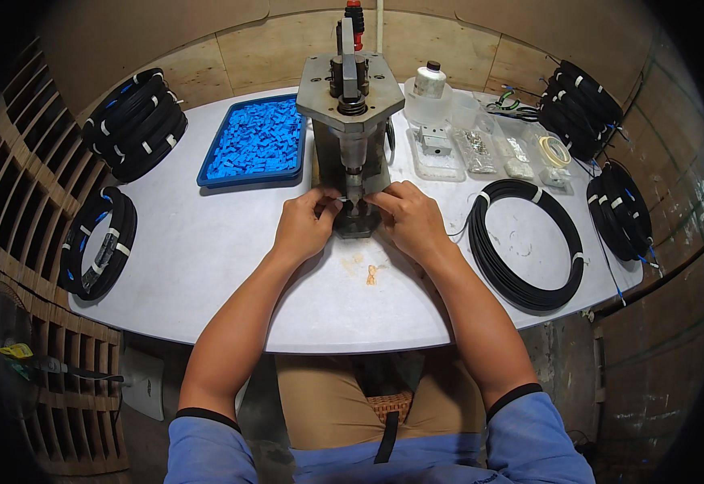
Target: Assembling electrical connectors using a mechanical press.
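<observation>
Before you spreads the white surface [199, 242]. Straight ahead on it stands the upright metal press [344, 145]. A black cable coil [485, 254] lies to its right, and a blue tray [247, 180] sits to its left. Your left hand [304, 224] and right hand [411, 216] flank the press's lower end, fingers drawn in narrow; I cannot tell what, if anything, they pinch. Small blue pieces [257, 137] fill the tray.

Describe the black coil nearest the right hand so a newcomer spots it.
Start at the metal press on the white table. Right of it, past the right hand, a black coil lies flat. Its ring is wider than those of the other coils.
</observation>
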Motion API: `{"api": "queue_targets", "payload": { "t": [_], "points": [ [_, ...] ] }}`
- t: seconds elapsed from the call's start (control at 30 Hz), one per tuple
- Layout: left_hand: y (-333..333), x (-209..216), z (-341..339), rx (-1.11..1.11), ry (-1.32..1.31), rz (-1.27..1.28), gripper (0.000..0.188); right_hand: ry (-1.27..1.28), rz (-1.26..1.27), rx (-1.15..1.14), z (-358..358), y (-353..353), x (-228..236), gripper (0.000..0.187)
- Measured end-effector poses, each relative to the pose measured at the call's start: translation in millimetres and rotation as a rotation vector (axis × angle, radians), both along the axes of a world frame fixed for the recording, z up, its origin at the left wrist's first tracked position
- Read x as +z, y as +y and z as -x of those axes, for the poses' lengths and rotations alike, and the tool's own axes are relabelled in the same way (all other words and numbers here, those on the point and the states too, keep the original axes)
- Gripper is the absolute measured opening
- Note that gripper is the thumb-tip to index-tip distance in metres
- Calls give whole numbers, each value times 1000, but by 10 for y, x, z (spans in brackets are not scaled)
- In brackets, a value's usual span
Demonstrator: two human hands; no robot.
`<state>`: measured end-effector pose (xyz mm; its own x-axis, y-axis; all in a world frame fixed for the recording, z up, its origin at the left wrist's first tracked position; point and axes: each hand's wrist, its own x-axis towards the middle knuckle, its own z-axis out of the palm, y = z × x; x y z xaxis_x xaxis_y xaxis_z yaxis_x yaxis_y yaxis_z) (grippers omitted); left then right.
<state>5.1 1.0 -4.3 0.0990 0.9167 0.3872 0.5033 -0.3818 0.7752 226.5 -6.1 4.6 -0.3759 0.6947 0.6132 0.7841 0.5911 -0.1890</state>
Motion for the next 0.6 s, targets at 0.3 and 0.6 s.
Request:
{"api": "queue_targets", "payload": {
  "t": [0.3,0.6],
  "points": [
    [-9,7,0,-19,-34,4,19,9,-10,10,0,-1,6,40],
    [-20,37,-10,-3,-14,20,20,1,-14,6,-2,-3,4,39]
  ]
}}
